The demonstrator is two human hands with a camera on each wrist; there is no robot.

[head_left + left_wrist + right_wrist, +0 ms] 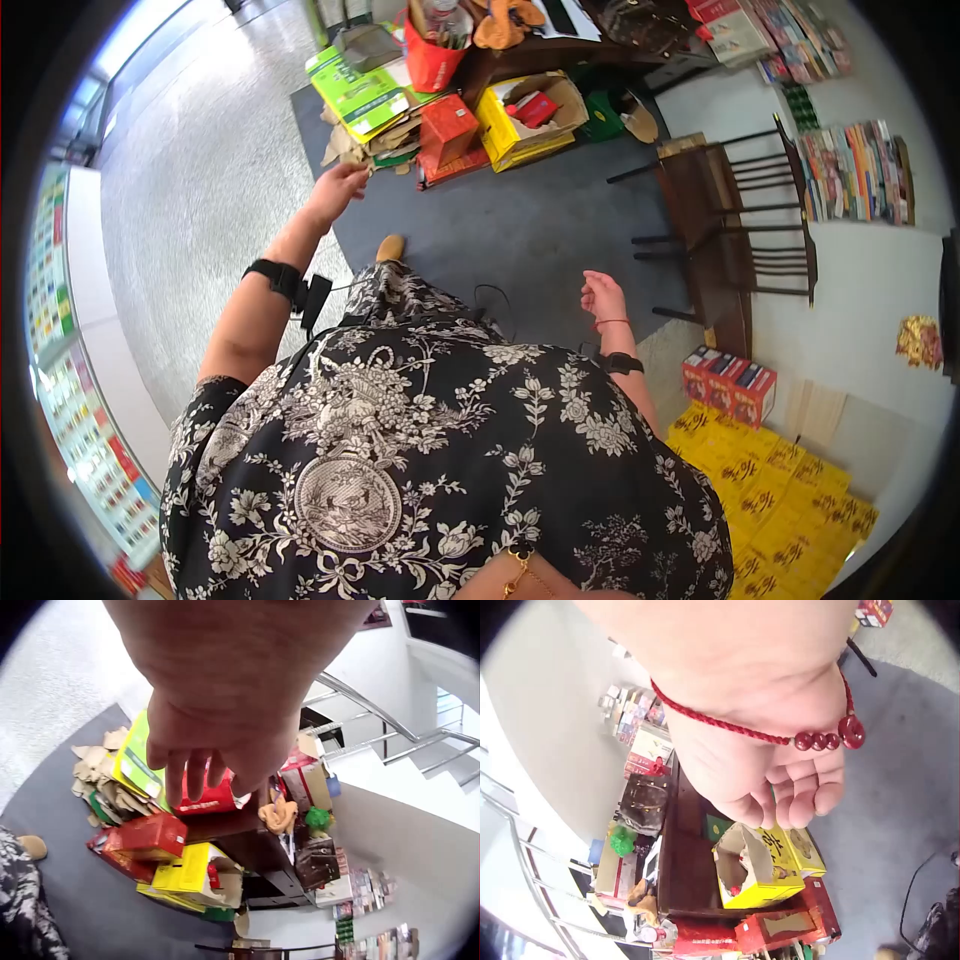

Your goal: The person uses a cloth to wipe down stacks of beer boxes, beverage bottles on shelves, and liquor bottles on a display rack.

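Observation:
My left hand [338,192] hangs in the air with loosely curled fingers and holds nothing. In the head view it is nearest to the flattened cardboard [345,148] and the green-and-yellow packages [350,88] on the floor mat. My right hand [603,298] is over the mat, its fingers bent loosely and nothing in them. Ahead of the hands stand a red box [449,130] and an open yellow carton [507,135] with a red item inside. The right wrist view shows a red beaded bracelet [727,726] on that wrist.
A dark wooden chair [700,200] stands to the right. Red boxes [728,385] and yellow packs [760,490] lie behind it. A red bucket [435,55] is beside the dark desk [530,58]. The grey mat [500,220] spreads underfoot; a display case [85,430] lines the left.

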